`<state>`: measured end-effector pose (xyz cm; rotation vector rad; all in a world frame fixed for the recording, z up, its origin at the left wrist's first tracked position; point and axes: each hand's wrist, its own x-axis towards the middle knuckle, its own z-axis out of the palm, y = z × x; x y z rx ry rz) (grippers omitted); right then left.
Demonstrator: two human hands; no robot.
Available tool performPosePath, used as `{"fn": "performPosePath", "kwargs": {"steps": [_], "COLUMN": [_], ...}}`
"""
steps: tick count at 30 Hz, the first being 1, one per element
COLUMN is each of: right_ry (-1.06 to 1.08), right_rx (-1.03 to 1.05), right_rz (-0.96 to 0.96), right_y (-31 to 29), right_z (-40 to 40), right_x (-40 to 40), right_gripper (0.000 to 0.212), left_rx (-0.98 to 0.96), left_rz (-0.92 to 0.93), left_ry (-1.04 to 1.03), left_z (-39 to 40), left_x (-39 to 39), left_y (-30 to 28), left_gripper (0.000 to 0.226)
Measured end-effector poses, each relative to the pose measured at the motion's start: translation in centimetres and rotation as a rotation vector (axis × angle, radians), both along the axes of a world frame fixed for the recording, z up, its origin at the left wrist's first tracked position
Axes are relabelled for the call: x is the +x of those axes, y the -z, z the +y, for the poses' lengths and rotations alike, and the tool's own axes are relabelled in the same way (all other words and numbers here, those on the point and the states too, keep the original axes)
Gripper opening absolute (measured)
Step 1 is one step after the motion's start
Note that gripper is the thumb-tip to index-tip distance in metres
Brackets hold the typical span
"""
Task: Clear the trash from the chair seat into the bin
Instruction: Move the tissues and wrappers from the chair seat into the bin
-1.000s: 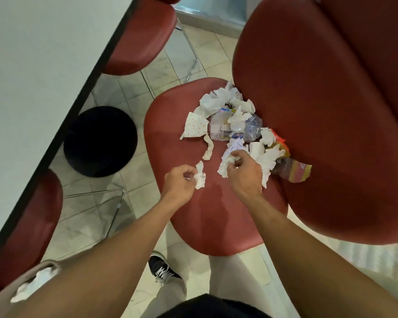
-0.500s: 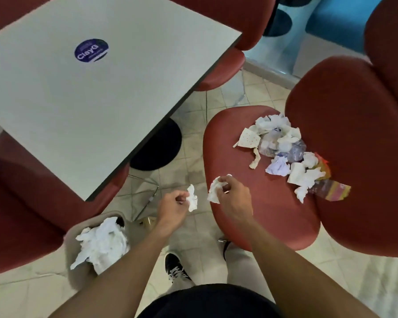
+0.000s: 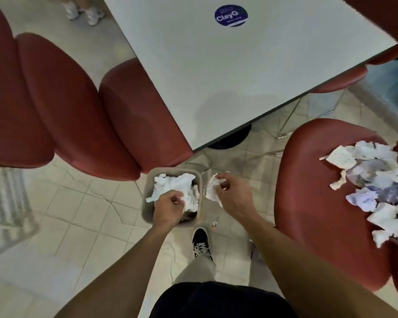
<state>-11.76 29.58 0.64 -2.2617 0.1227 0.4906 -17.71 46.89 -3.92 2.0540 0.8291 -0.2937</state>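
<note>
A small beige bin (image 3: 146,208) stands on the tiled floor, filled with crumpled white tissue (image 3: 170,183). My left hand (image 3: 168,206) hovers over the bin's opening, fingers closed on a white tissue scrap (image 3: 190,201) that blends into the paper below. My right hand (image 3: 232,196) is just right of the bin's rim, pinching a crumpled white tissue (image 3: 213,190) above the floor. At the right, the red chair seat (image 3: 308,203) carries a pile of trash (image 3: 377,180): torn tissues, bluish wrappers and a dotted paper scrap.
A grey table (image 3: 239,65) with a blue sticker juts over the floor behind the bin, above its black round base (image 3: 232,136). Red chairs (image 3: 67,111) stand at the left. My black shoe (image 3: 201,242) is just below the bin. A striped rug (image 3: 5,198) lies far left.
Both hands carried their tissue pieces away from the chair seat to the left. The left hand is now over the bin, the right hand beside its rim. The view swung left.
</note>
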Motion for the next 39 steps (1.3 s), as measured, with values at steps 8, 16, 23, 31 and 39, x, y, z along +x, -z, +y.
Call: {"fn": "performPosePath", "kwargs": {"steps": [8,16,23,31,39], "right_ry": [-0.179,-0.262,-0.159,-0.012,0.224], "right_rx": [-0.024,-0.029,0.019,0.020,0.013], "right_rz": [0.097,0.235,0.258,0.205,0.216], "right_y": [1.7,3.3,3.3,2.6,1.8], "right_z": [8.1,8.8,6.5,-2.0,-15.9], "right_x": [-0.9,-1.9,-0.6,1.2,3.3], "right_gripper": [0.030,0.030,0.029,0.024,0.027], "left_rx": [-0.033,-0.081,-0.052,-0.007,-0.048], "left_rz": [0.012,-0.003,0.036,0.038,0.036], "left_ry": [-0.170,-0.132,-0.085,0.134,0.452], "left_z": [6.8,7.4,5.7,-0.3,-12.5], "left_x": [-3.0,-3.6,-2.1,3.0,9.5], "left_y": [2.1,3.7,2.4,1.1,0.8], "left_gripper": [0.016,0.014,0.012,0.012,0.026]}}
